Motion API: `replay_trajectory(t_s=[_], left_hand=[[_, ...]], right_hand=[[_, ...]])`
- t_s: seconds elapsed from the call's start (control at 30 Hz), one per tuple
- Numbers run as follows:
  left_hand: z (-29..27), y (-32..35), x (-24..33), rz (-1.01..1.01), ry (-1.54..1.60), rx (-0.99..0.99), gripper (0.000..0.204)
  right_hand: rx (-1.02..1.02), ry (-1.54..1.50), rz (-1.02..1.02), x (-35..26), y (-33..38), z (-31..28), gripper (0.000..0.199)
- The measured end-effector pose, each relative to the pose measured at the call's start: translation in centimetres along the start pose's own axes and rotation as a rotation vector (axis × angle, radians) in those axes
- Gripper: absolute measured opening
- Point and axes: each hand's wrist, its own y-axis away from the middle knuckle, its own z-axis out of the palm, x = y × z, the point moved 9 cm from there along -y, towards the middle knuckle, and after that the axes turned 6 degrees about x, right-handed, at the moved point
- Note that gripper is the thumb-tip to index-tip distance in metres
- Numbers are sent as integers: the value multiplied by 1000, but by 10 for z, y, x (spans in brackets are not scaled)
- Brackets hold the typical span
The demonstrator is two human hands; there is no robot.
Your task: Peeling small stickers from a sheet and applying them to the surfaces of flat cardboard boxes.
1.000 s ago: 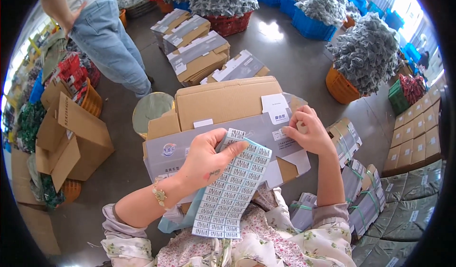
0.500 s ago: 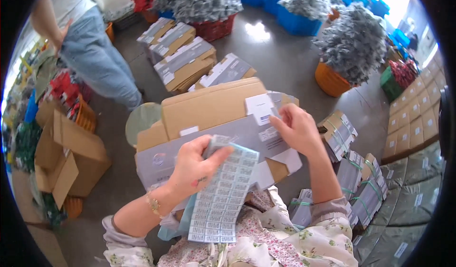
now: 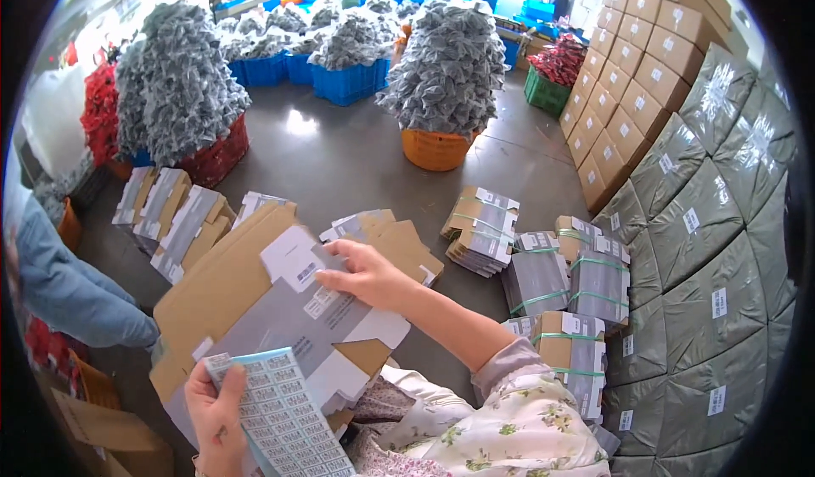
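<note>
My left hand [image 3: 219,409] is closed around the upper end of a folded strip of printed label stickers [image 3: 284,401], white and pale blue. Behind the strip lies a flattened grey and brown carton [image 3: 280,316], tilted across my lap with its white flaps and tabs spread. My right hand [image 3: 365,275] rests on the carton's right part, thumb and forefinger apart beside a white flap [image 3: 293,258] with a small label. The thumb touches the carton just below that flap; the other fingers are partly hidden.
Strapped carton bundles [image 3: 569,282] stand on the floor to my right, by large dark green wrapped packages [image 3: 696,222] and stacked brown boxes [image 3: 632,86]. An orange tub [image 3: 437,148] heaped with grey pieces is ahead. At left is a person's denim-clad leg [image 3: 68,273].
The view has swung right and up, so the carton and both hands appear lower left. My left hand still holds the label strip; my right hand stays by the white flap.
</note>
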Motion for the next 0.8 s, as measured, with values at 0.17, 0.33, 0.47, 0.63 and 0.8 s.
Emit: replay_trajectory(t_s=[0.17, 0.33, 0.47, 0.63, 0.8], left_hand=[[-2, -5, 1, 39, 71, 93, 13], [8, -12, -20, -53, 104, 18, 12], [34, -15, -29, -95, 106, -35, 12], [12, -12, -34, -75, -3, -56, 13], [27, -8, -33, -21, -81, -118, 15]], right_hand=[[760, -169, 73, 85, 6, -133, 26], [1166, -78, 337, 243, 30, -236, 24], [956, 479, 341, 267, 43, -261, 29], [253, 208, -147, 23, 4, -39, 23], [-224, 167, -304, -42, 49, 83, 16]])
